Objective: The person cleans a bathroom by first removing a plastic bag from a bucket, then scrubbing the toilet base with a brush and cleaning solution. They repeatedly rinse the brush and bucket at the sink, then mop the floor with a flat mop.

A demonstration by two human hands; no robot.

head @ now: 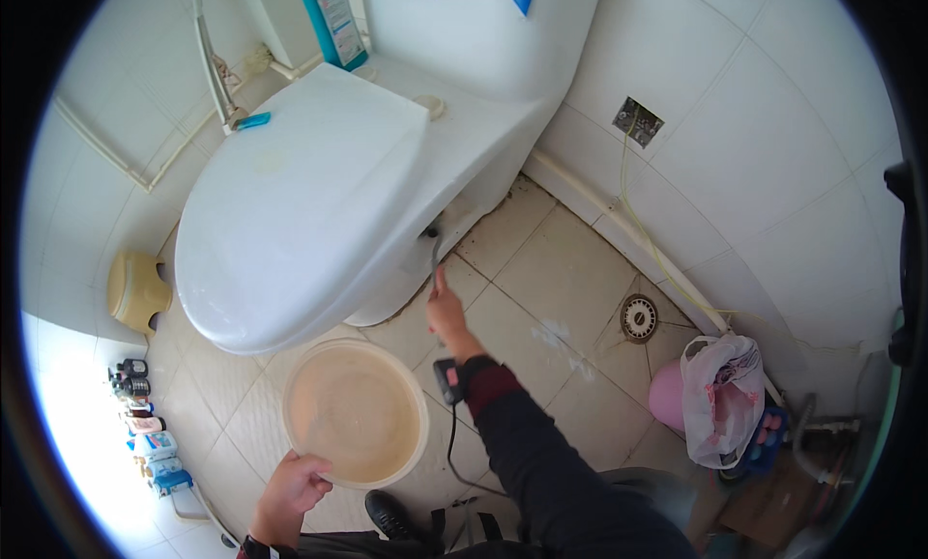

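Observation:
My left hand (293,490) grips the near-left rim of a pale round plastic basin (423,423) with its thumb over the edge. Cloudy, brownish water lies in the basin, on the floor before me. Out ahead, my right hand (445,309) is closed around the grey handle of a slim brush-like tool (436,254). The tool's dark end is at a recess low on the side of a white ceramic toilet (406,269). Its exact kind is too small to tell. The toilet's lid (290,197) is down, with a small blue item (254,120) at its left edge.
A teal bottle (333,26) stands behind the lid. To the right are a floor drain (639,318), a wall pipe (623,218) and a pink bin (667,396) with a white plastic bag (718,414). A yellow stool (134,291) and several bottles (148,423) line the left.

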